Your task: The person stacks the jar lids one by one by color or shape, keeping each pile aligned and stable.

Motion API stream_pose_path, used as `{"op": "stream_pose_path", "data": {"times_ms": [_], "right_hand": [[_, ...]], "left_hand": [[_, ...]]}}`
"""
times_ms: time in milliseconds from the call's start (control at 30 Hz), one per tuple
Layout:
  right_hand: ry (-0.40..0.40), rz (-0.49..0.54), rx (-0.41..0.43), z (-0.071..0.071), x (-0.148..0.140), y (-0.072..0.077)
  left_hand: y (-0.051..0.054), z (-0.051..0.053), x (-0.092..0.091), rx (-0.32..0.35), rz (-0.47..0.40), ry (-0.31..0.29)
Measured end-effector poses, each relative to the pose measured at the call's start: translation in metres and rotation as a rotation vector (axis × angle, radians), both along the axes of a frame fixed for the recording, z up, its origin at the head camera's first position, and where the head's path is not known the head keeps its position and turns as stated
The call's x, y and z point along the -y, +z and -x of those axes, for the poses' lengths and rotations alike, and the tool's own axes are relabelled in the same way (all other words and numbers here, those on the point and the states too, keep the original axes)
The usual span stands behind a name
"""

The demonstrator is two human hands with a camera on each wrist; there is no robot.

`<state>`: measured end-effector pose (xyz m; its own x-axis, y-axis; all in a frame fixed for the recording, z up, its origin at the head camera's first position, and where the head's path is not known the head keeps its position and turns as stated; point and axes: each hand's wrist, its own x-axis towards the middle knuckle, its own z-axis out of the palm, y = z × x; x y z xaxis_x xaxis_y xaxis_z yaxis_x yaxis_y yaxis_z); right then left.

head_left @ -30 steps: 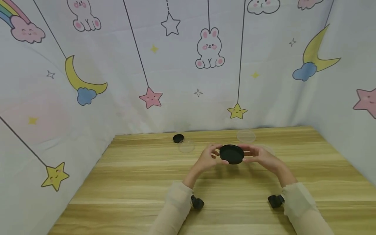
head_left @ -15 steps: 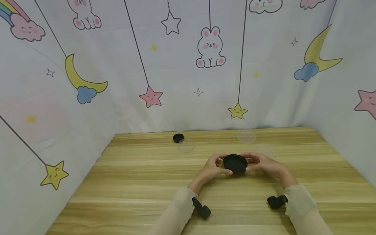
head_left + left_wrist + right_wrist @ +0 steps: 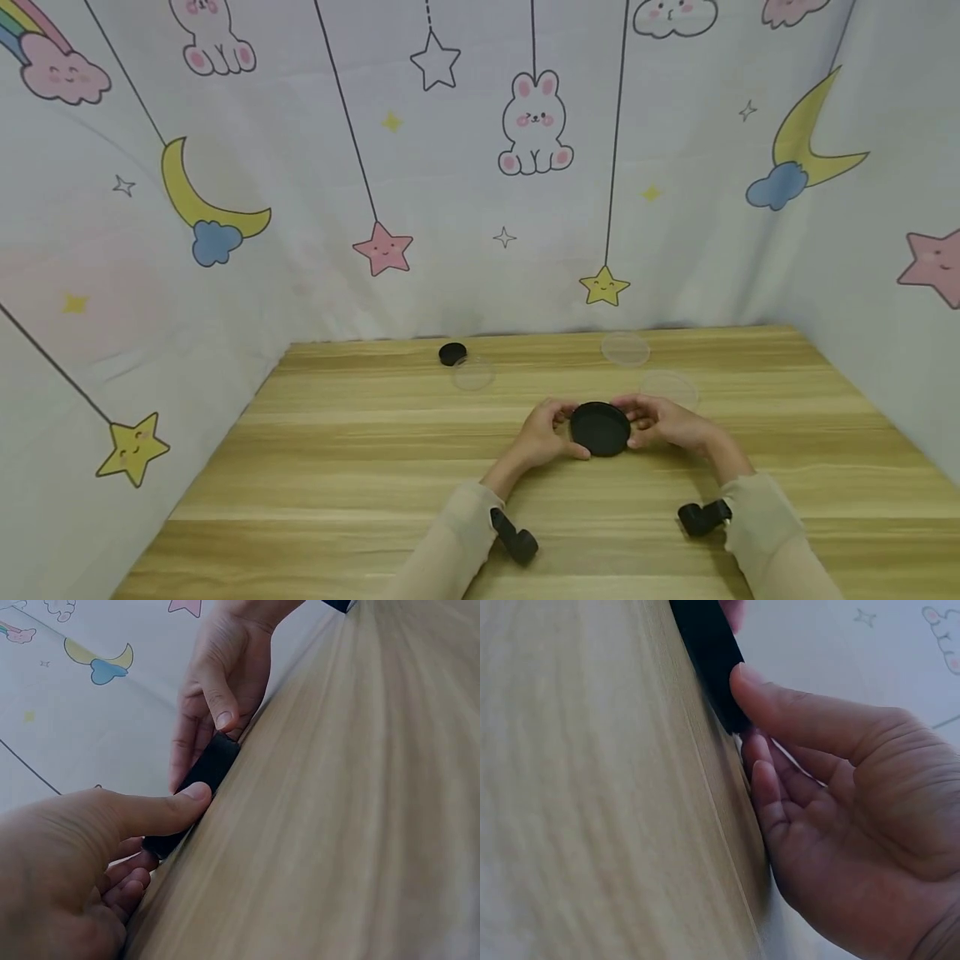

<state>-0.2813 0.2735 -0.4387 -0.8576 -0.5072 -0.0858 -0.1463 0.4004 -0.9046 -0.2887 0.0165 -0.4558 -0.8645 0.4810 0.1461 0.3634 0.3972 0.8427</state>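
A shallow round black dish lies flat at the middle of the table, held from both sides. My left hand grips its left edge, thumb at the near side and fingers farther round. On the opposite edge my right hand holds it in the same manner. Both wrist views show the dish's dark side wall low at the wooden surface, with a thumb pressed on it. Whether its base fully touches the wood I cannot tell. The fingertips behind and under the dish are partly hidden.
A smaller black round dish sits at the back left, a clear disc just in front of it. Two more clear discs lie at the back right, one far, one nearer by my right hand. A printed curtain closes the back.
Both hands have brought the black dish down and toward me, from raised above the table to its surface. They keep hold of it throughout. The other things stay where they were.
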Motion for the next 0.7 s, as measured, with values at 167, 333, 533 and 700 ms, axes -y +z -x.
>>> {"op": "stream_pose_path", "data": {"times_ms": [167,333,533,700], "right_hand": [[0.008,0.003,-0.01,-0.0006,-0.0003,-0.0011],[0.011,0.007,-0.004,-0.0004,-0.0017,-0.0005],[0.01,0.009,-0.009,-0.0008,-0.003,0.0007],[-0.001,-0.017,-0.004,-0.0007,-0.0015,0.003]], "left_hand": [[0.0006,-0.0001,0.0014,-0.041,0.017,-0.018],[0.0001,0.001,-0.0001,-0.051,0.027,-0.018],[-0.0012,0.0018,-0.0013,-0.04,0.014,-0.022],[-0.0006,0.0018,0.0008,-0.005,-0.016,-0.008]]}}
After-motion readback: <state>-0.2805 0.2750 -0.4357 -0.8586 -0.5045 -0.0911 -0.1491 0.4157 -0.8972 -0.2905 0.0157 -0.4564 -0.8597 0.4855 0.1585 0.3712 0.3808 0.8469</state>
